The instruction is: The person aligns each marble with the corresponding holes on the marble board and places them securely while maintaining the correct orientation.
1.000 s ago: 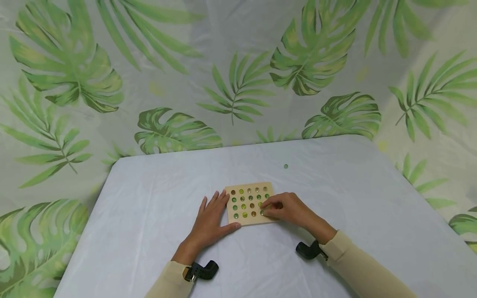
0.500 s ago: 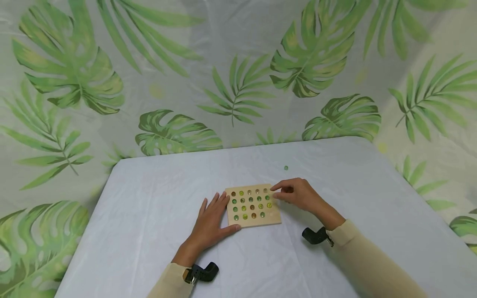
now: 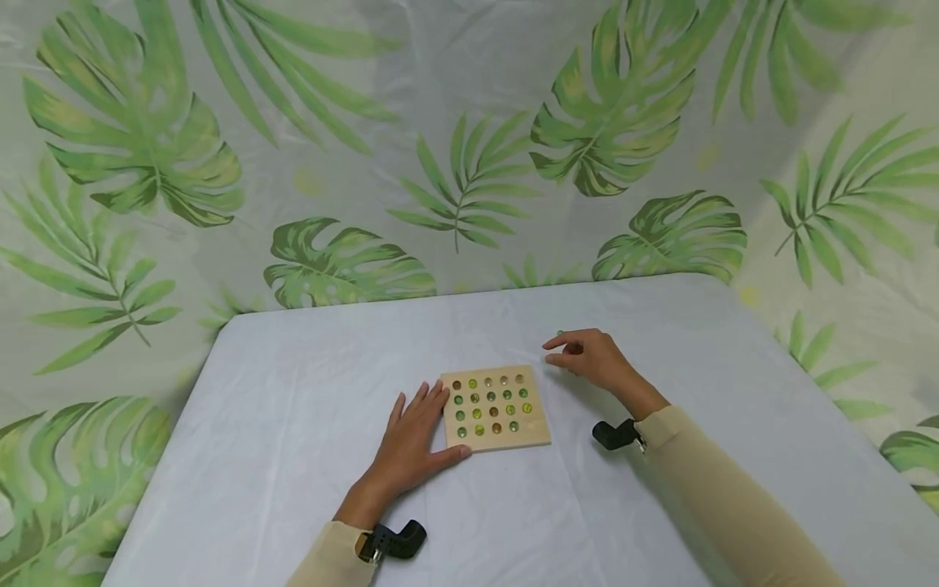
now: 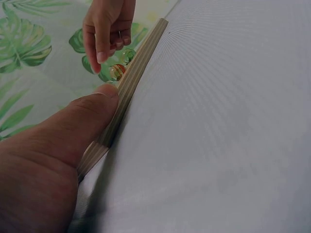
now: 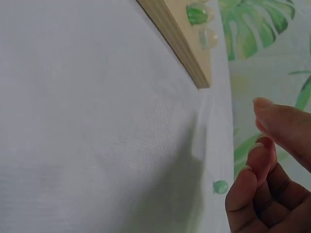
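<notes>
A square wooden board (image 3: 535, 434) lies mid-table, its grid of holes filled with green, yellow and amber marbles (image 3: 492, 412). My left hand (image 3: 436, 417) lies flat beside the board's left edge, and its thumb (image 4: 97, 109) presses against the board's near side (image 4: 130, 82). My right hand (image 3: 550, 351) hovers behind the board's far right corner with thumb and index finger apart, holding nothing. A single loose green marble (image 3: 561, 333) sits on the cloth right at those fingertips; in the right wrist view the marble (image 5: 220, 186) lies just left of the curled fingers (image 5: 257, 155).
The table is covered with a white cloth (image 3: 293, 391). A leaf-print curtain (image 3: 469, 163) hangs right behind its far edge and wraps both sides. Black camera mounts sit on each wrist (image 3: 614, 434) (image 3: 392, 542).
My right hand has lifted off the board's lower right holes and moved back and to the right, up to the loose green marble. The left hand has stayed put.
</notes>
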